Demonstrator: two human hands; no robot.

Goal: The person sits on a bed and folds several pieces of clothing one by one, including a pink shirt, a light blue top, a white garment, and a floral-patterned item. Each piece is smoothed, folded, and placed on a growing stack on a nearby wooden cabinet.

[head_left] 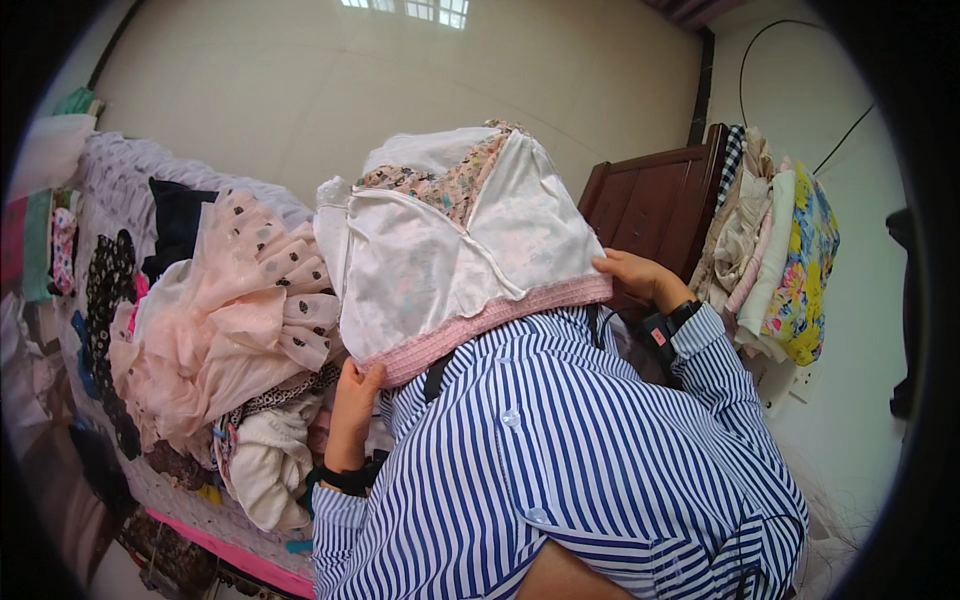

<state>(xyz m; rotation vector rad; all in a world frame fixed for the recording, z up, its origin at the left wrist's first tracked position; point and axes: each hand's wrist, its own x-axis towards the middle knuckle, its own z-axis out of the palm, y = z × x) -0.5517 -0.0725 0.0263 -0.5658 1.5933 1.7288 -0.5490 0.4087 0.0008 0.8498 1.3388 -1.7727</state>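
Observation:
A white-lined garment (427, 262) with floral fabric at its neckline and a pink elastic waistband (487, 326) lies spread out before me, the waistband nearest my body. My left hand (352, 401) grips the waistband's left end, thumb on top. At the other end, my right hand (634, 274) pinches the edge of the lining and band between thumb and fingers. The fingers under the cloth are hidden on both hands. Just left of the garment lies a pale pink tulle dress (225, 315) with dark dots.
A bed (105, 165) at the left bears heaped clothes, including a black floral piece (112, 322) and a cream knit garment (274, 465). On the right, a dark wooden cabinet or stand (652, 202) adjoins a stack of folded clothes with a yellow floral piece (802, 270), beside the wall.

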